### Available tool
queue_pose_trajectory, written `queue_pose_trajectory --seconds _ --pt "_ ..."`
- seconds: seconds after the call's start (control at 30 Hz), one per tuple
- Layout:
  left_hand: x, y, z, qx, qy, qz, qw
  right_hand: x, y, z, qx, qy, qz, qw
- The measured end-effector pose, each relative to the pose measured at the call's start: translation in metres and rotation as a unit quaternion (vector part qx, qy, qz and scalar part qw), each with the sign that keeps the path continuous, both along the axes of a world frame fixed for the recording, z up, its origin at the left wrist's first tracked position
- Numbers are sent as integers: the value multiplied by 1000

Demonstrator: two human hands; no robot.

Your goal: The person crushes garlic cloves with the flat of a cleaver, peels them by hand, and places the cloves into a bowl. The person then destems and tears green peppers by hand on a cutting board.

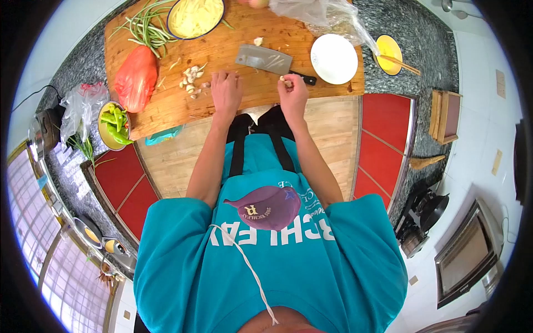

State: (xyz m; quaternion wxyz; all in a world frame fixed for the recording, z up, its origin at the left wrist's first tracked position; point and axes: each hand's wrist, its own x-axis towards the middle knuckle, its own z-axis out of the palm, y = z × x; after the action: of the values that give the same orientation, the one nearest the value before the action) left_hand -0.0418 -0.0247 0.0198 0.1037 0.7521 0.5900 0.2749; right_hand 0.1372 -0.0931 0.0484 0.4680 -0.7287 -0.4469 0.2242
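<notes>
On the wooden board (194, 119) my left hand (226, 93) rests near the front edge, palm down, its fingers lying flat beside a small pile of garlic cloves (191, 77). My right hand (293, 95) pinches a garlic clove (287, 83) just in front of the cleaver's black handle. The cleaver (264, 59) lies flat with its blade pointing left. One more garlic piece (258, 41) sits behind the blade. To the right of the cleaver stands a white plate (334, 59).
A red plastic bag (136, 79), green stalks (149, 28) and a bowl of pale slices (195, 18) are on the board's left. A bowl of green peppers (115, 125) stands at the left edge. A yellow bowl with chopsticks (388, 55) is at the right.
</notes>
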Motion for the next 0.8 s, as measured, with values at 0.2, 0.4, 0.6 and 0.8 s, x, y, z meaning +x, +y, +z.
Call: queue_pose_trajectory --seconds 0.2,0.4,0.6,0.8 --pt "75 -6 -1 -16 -68 -52 996 87 6 2 -4 -25 -10 1000" --pt "111 -22 0 -67 -103 17 992 139 14 -10 -27 -210 55 976" --pt "104 -23 4 -108 -121 91 983 118 22 -12 31 -170 168 971" --pt "91 -34 7 -160 -148 155 964 60 68 -15 46 -127 245 960"
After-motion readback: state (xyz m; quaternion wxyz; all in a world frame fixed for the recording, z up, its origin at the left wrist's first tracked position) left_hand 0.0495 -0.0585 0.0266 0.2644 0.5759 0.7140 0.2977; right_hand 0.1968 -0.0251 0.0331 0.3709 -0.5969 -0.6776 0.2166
